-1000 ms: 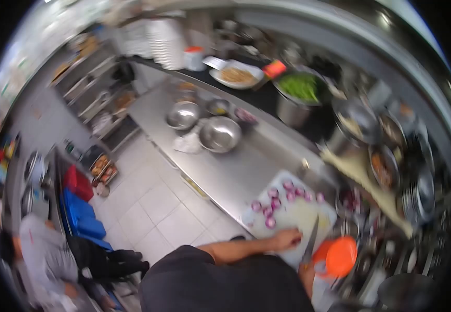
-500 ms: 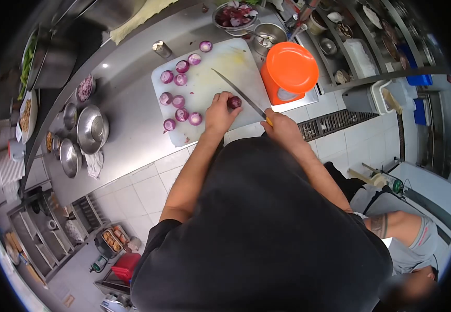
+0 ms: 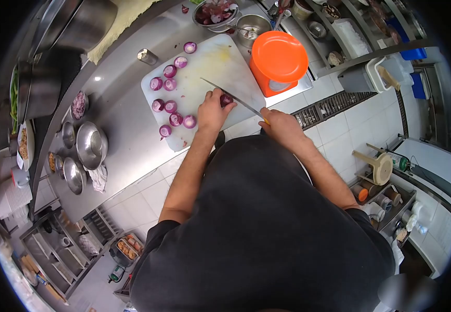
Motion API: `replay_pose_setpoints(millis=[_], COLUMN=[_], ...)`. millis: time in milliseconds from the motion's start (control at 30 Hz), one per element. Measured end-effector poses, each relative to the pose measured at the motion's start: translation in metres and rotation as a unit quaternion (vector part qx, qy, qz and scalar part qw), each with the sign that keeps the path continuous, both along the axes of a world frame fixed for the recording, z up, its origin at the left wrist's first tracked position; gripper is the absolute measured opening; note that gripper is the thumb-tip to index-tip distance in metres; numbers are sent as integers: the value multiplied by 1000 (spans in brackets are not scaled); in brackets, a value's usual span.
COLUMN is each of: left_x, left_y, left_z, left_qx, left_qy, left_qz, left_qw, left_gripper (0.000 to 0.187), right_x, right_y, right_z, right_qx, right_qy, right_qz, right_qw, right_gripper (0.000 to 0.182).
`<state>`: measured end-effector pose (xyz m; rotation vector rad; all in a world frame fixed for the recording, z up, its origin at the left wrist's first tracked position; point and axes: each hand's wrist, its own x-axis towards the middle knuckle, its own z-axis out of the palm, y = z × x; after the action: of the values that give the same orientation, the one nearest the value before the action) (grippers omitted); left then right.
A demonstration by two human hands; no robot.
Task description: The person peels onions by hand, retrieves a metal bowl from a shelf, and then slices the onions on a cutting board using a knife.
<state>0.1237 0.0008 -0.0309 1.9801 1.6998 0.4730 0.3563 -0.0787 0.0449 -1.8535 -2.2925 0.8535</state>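
My left hand is closed around a dark red onion near the front of a white cutting board. In my right hand is a kitchen knife, gripped by its yellow handle. The long blade points away to the left and runs right along the far side of the held onion. Several trimmed red onions, purple with pale cut ends, stand in loose rows on the board's left half. Small bits of peel lie near the board's front left corner.
Right of the board is an orange bin with a lid. A colander of onion skins and a metal pot sit behind. Left on the steel counter are a metal can, steel bowls and a bowl of chopped onion.
The view has turned slightly, so the board and bin appear further left. A person seen at the lower right is out of view now. Both hands keep their holds, the blade close by the onion.
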Motion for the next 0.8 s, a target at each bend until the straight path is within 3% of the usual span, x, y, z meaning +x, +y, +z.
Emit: replay_pose_setpoints(millis=[800], left_x=[-5], left_y=[7], left_z=[-2], left_qx=[17], left_qy=[-17], left_qz=[-27], left_qw=[999], left_gripper=[41], right_x=[-16], right_y=[21], right_z=[8], right_qx=[-88], right_qy=[-69], right_qz=[45], right_qw=[993], right_gripper=[22])
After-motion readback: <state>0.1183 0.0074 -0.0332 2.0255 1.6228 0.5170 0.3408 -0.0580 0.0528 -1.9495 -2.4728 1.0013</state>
